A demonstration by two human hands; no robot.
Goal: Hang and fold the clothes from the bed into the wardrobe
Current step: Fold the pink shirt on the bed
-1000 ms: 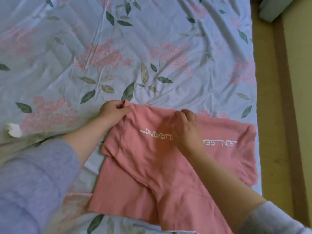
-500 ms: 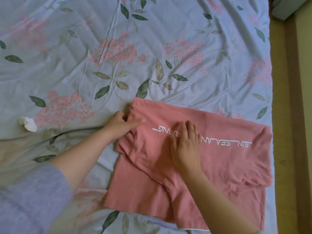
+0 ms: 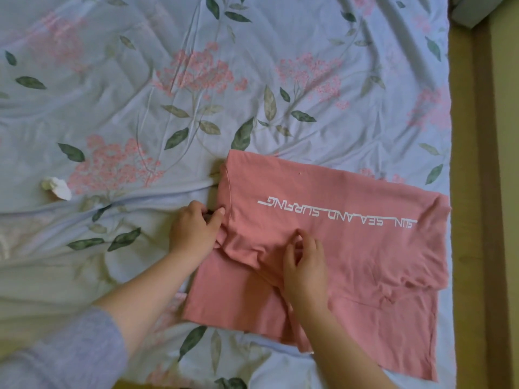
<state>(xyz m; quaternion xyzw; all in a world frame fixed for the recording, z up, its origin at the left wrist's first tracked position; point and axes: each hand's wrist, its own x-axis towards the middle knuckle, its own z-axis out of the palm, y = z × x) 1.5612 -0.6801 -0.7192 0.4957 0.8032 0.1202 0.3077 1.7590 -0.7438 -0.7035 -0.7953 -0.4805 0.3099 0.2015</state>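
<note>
A pink T-shirt [image 3: 351,242] with white lettering lies partly folded on the bed, toward its right side. My left hand [image 3: 193,228] pinches the shirt's left edge at the folded sleeve, thumb on top of the fabric. My right hand [image 3: 304,262] sits on the middle of the shirt, fingers curled and pinching a bunched fold of the cloth. The lower part of the shirt spreads out flat under my right forearm.
The bed carries a light blue sheet [image 3: 168,80] printed with pink flowers and green leaves, wrinkled at the left. A small crumpled white scrap [image 3: 56,188] lies at the left. The bed's wooden side rail [image 3: 483,192] runs down the right.
The folded top of the shirt now lies flat with all its lettering showing. My left hand slid down the left edge. My right hand moved lower and went from flat to pinching the fabric.
</note>
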